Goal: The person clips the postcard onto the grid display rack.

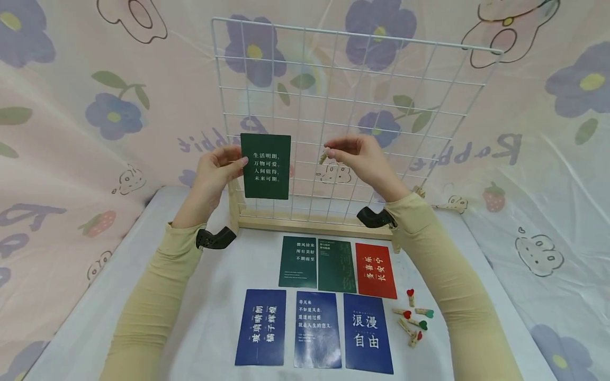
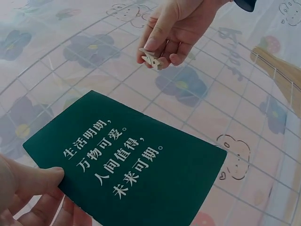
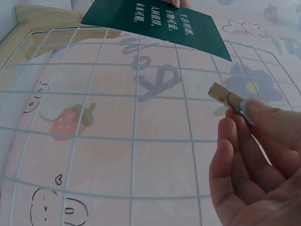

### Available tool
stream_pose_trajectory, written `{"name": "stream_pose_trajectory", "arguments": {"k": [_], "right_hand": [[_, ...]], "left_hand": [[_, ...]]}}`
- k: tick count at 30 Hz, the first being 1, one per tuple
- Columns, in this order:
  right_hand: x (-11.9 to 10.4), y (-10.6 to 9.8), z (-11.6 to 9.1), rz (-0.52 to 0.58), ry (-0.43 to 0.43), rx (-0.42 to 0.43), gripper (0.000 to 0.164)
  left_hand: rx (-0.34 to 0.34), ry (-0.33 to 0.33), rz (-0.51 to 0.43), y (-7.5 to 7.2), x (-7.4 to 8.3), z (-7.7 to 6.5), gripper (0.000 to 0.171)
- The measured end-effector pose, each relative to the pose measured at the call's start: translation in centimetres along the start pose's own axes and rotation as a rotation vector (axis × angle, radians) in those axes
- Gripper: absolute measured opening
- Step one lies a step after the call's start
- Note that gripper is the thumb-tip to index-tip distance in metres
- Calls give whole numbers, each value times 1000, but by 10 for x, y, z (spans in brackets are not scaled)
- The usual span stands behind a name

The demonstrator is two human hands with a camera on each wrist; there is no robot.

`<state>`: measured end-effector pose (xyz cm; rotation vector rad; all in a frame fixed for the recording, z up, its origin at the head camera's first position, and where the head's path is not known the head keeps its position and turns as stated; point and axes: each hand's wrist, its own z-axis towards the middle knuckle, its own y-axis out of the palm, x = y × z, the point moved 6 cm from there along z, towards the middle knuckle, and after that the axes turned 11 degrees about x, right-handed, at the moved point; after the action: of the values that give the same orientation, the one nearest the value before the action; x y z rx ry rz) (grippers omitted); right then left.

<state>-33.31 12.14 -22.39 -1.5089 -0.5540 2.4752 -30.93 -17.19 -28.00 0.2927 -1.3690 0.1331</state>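
Observation:
My left hand point(image 1: 214, 172) pinches a dark green card point(image 1: 266, 180) with white writing by its left edge, thumb on the front. The card is upright before the lower left part of a white wire grid point(image 1: 333, 100). To the right of it, my right hand point(image 1: 359, 159) pinches a small wooden clothespin point(image 3: 226, 96) between thumb and fingers, also in front of the grid. In the left wrist view the clothespin point(image 2: 153, 61) shows beyond the top edge of the card point(image 2: 127, 160). A gap lies between the clothespin and the card.
The grid stands in a wooden base point(image 1: 305, 226). On the white table lie two green cards point(image 1: 297, 272), a red card point(image 1: 376, 286) and three blue cards point(image 1: 317, 354) in two rows. Several clothespins with coloured hearts point(image 1: 411, 297) lie right of them. A patterned cloth point(image 1: 71, 159) hangs behind.

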Motion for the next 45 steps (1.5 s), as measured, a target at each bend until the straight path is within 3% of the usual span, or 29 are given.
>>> {"name": "stream_pose_trajectory", "arguments": {"k": [6,12,24,31,37,45], "right_hand": [[-14,3,12,6,-21,9,28],[-27,8,25,41,-54,27,25],[-50,14,46,117,-68,104,25],[-82,16,51,142,-107,146,25],[-108,17,51,152,-143,198,23],[-122,20,62,150,-195,248,22]], "left_hand": [[22,-4,-35,2,11,6,22],[23,33,-37,4,23,13,26],[35,47,-141,6,44,23,19],[69,63,-182,10,63,31,17],[89,53,-217,11,73,38,18],[105,24,-229,9,79,46,21]]}}
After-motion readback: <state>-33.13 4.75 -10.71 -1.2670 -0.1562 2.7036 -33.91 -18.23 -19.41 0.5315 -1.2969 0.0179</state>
